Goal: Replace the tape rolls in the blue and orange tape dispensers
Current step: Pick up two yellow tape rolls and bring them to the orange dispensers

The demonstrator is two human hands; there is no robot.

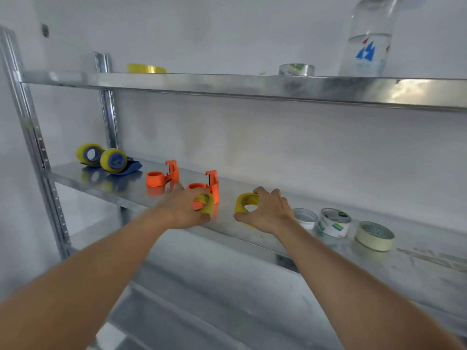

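Two blue tape dispensers [113,160] with yellow rolls on them lie at the left end of the middle metal shelf [379,263]. An orange dispenser [161,178] with a bare hub stands mid-shelf. A second orange dispenser [212,184] stands to its right. My left hand [185,210] grips a yellow tape roll [206,204] right in front of that second dispenser's hub. My right hand [267,213] grips another yellow tape roll [245,202], tilted, just above the shelf.
To the right on the same shelf sit a white cap-like ring [304,217], a white printed tape roll [333,222] and a cream masking tape roll [375,236]. The upper shelf [227,84] carries a yellow roll [146,68], a silver roll [297,69] and a clear bottle [366,46].
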